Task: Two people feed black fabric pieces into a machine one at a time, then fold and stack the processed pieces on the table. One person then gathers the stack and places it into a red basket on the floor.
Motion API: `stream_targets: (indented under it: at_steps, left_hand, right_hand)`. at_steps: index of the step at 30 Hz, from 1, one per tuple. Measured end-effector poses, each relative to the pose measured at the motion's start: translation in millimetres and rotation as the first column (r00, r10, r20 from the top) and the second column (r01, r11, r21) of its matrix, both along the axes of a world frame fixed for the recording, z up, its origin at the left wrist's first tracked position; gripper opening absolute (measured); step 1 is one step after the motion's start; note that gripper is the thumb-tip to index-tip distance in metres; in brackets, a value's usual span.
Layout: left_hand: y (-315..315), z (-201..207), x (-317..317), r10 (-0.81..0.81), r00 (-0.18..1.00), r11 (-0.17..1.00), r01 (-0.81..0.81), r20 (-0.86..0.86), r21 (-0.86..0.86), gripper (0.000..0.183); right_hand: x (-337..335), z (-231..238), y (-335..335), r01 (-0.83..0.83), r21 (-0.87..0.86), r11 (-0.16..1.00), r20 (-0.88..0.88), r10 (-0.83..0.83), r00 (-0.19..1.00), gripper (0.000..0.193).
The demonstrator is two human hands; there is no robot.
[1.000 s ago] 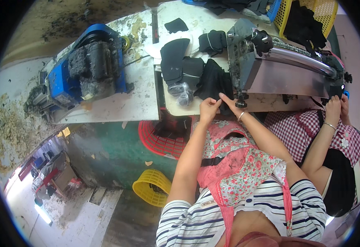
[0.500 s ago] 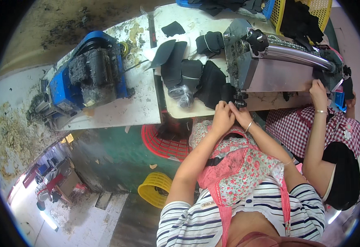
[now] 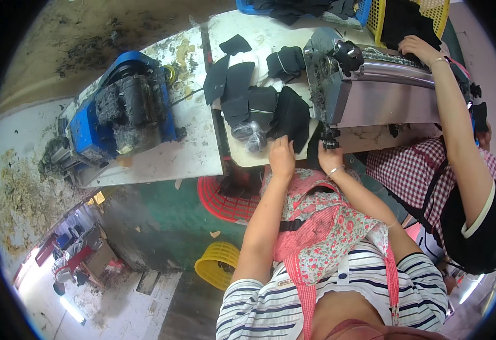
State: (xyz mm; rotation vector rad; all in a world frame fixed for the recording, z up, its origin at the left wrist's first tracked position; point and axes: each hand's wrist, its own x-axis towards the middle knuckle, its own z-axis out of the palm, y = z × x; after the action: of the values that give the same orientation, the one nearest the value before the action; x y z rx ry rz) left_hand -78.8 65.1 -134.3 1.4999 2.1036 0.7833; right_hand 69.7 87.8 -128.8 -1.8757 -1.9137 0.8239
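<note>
My left hand (image 3: 282,156) is at the near edge of the white table, its fingertips at the lower end of a stack of black fabric pieces (image 3: 291,113). Those fingers look stretched out, with nothing visible in them. A narrow black fabric piece (image 3: 314,146) hangs at the table edge, pinched by my right hand (image 3: 331,158), just below the black knob (image 3: 330,138) of a metal roller machine (image 3: 392,102). Its lower end is hidden. Left of the stack lie a banded black bundle (image 3: 263,99), loose black pieces (image 3: 238,90) and a clear plastic-wrapped item (image 3: 250,137).
On the left table stands a blue, lint-covered motor machine (image 3: 129,107). A red basket (image 3: 225,204) and a yellow basket (image 3: 218,263) are below. A co-worker's hand (image 3: 421,50) reaches over the roller machine towards black pieces in a yellow crate (image 3: 378,22).
My hands have moved apart, the left going left to the stack, the right staying near the knob with a black piece. The co-worker's hand has risen from the machine's front to its far side.
</note>
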Motion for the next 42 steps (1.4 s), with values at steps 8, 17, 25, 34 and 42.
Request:
stream_targets:
  at_steps: [8,17,25,34,42]
  left_hand:
    - [-1.8,11.3,-1.3,-0.022,0.998,0.985,0.031,-0.051,0.170,0.015]
    - [2.8,-7.4,-2.6,0.074,0.863,0.958,0.078,0.500,-0.277,0.033]
    - [4.5,-1.4,-4.8,0.302,0.385,0.900,0.186,0.872,-0.394,0.034]
    - [2.1,-3.3,3.0,0.360,0.262,0.899,0.160,0.896,-0.408,0.028]
    - [-9.2,-9.1,-15.8,0.335,0.302,0.939,-0.033,0.892,-0.342,0.028]
  right_hand:
    - [-32.5,7.0,10.9,0.103,-0.346,0.933,0.177,-0.042,0.983,0.055]
    - [-11.6,9.9,20.0,0.124,-0.531,0.838,-0.068,-0.188,0.980,0.080]
    - [16.0,-3.3,23.7,0.100,-0.645,0.758,-0.280,-0.356,0.892,0.062]
    - [-0.6,26.4,27.2,0.144,-0.512,0.847,-0.168,-0.263,0.950,0.038]
    - [11.9,28.8,22.8,0.092,-0.544,0.834,-0.404,-0.357,0.842,0.037]
